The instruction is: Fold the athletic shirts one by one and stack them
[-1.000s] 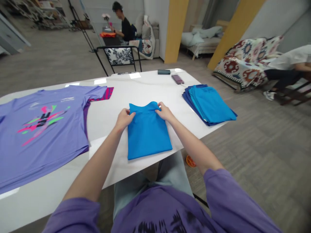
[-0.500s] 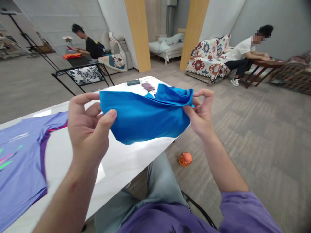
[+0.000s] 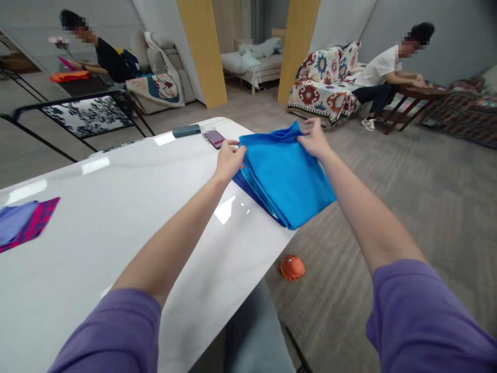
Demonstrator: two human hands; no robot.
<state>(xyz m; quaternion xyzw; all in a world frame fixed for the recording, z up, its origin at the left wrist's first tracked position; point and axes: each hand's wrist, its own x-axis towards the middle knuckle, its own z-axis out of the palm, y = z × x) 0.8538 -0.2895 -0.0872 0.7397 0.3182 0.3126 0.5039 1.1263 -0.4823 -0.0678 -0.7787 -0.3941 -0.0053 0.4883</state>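
A folded piece of bright blue clothing [image 3: 289, 176] lies over the far right corner of the white table [image 3: 155, 191], its right part reaching past the edge. Beneath its left side shows a darker blue folded cloth [image 3: 254, 192]. My left hand [image 3: 232, 159] pinches the blue garment's upper left corner. On the upper right, my right hand [image 3: 315, 139] grips the same garment's edge with thumb and fingers. Which kind of garment it is, I cannot tell from its folded shape.
A phone [image 3: 215, 138] and a dark flat case [image 3: 186, 130] lie near the far table edge. Purple and red checked clothing [image 3: 27, 225] is at the left. An orange round object [image 3: 292, 268] sits on the floor. Two people sit farther off, beyond a black-framed chair [image 3: 89, 116].
Both hands have moved away from me with the blue garment, lowering it from mid-air onto the darker cloth at the table's corner. The view has shifted, and the purple shirt shows less.
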